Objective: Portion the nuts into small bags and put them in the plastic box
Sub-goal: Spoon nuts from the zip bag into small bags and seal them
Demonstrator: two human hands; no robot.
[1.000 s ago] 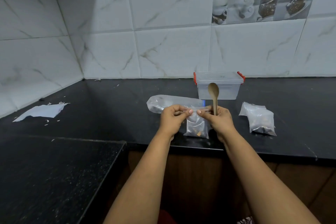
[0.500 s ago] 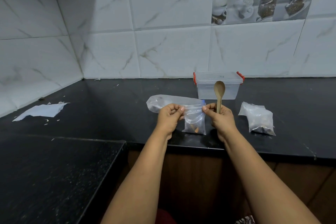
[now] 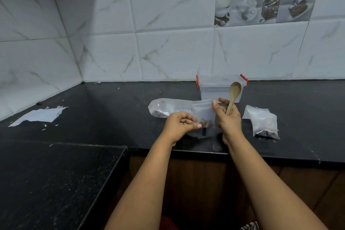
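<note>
Both hands (image 3: 228, 119) on (seemingly) small bag (image 3: 204, 112)

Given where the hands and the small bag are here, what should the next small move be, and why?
Probably carry the small bag to the plastic box. It already holds nuts, the right hand, spoon tucked in its grip, pinches its top, and the left hand is beside its bottom.

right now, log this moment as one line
left hand: pinching small bag | right hand: holding wooden spoon and the bag | plastic box: behind, lidded
</note>
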